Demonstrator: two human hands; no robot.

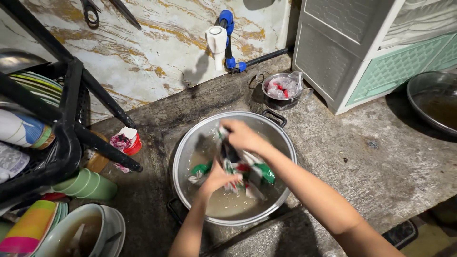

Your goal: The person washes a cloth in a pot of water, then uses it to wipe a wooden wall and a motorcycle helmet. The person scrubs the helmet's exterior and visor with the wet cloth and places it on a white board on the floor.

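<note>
A large metal basin (183, 152) with murky water stands on the concrete floor. Over it, both my hands grip a wet patterned cloth (247, 169) of white, green, red and black. My right hand (243, 135) clutches the cloth's upper end near the basin's far rim. My left hand (216, 180) squeezes its lower part just above the water. The rest of the cloth hangs into the water.
A white tap (216, 40) with blue fittings sticks out of the wall behind. A small metal pot (282, 89) holds plastic bags. A black dish rack (57, 128) with plates stands left, with green cups (88, 184) and bowls (81, 233) below. A plastic cabinet (362, 47) is at right.
</note>
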